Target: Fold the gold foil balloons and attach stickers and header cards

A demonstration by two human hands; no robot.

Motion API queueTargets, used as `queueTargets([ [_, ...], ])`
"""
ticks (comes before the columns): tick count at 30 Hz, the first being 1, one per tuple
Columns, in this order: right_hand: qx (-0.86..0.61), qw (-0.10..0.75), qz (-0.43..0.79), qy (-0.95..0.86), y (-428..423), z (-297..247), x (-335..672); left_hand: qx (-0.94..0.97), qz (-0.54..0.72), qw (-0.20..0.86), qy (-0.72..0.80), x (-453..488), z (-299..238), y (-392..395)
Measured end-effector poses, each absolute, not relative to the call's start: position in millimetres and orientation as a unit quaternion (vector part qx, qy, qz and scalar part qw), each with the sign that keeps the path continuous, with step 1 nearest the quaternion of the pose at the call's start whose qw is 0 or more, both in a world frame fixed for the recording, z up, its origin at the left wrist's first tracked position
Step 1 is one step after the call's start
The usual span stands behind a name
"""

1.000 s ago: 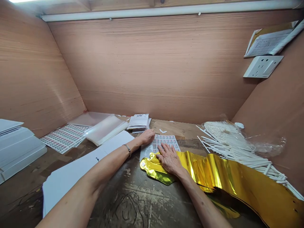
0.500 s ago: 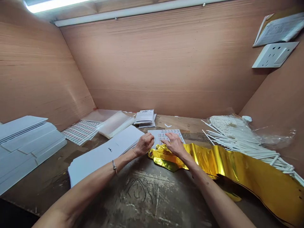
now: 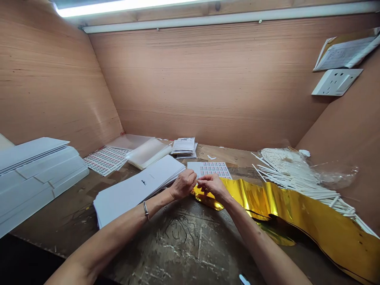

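Observation:
My left hand [image 3: 183, 184] is closed, its knuckles up, and meets my right hand [image 3: 212, 185] at the left end of a long strip of shiny gold foil [image 3: 303, 204]. The right thumb and fingers are pinched together beside the left fist. What lies between the fingertips is too small or hidden to make out. The foil's narrow end passes under both hands; its wide layered part runs off to the right. Just behind the hands lies a sheet of printed stickers [image 3: 215, 169].
Left of my hands stands a stack of white card [image 3: 127, 190], with folded white boxes [image 3: 35, 178] farther left. Clear plastic sleeves [image 3: 148, 152] and a pile of printed papers [image 3: 184, 146] lie behind. White sticks [image 3: 299, 178] spread at the right. A small white object [image 3: 244, 279] is at the front edge.
My right hand has come left and its fingers have closed into a pinch against my left hand. The camera view has shifted slightly, and a small white object now shows at the bottom.

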State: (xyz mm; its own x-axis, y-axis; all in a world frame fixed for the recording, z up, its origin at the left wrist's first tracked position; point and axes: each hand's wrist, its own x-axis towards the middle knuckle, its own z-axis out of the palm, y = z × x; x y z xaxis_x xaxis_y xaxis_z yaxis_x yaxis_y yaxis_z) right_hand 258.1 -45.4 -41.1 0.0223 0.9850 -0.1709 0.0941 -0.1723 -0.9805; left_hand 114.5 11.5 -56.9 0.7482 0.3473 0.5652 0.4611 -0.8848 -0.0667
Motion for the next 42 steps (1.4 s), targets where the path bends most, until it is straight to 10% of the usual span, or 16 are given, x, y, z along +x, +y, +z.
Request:
queueTargets([
  [6,-0.609,0.396,0.446,-0.522,-44.6,-42.7,252.2,-0.93,-0.293,0.083,-0.206,111.5,-58.9,7.2],
  [11,-0.651,0.317,0.105,-0.681,-50.9,-44.7,255.7,-0.928,-0.313,0.012,-0.204,105.8,-50.6,1.6],
  [18,-0.465,0.194,-0.278,-0.818,-65.4,-53.0,279.9,-0.686,-0.34,-0.465,-0.444,97.6,-34.0,-16.0],
  [22,-0.411,0.183,-0.303,-0.84,-69.3,-61.2,284.9,-0.585,-0.282,-0.601,-0.466,100.3,-40.7,-24.3],
  [42,-0.4,0.097,-0.232,-0.881,-63.5,-77.6,284.1,-0.616,-0.251,-0.563,-0.49,99.2,-42.6,-39.6],
])
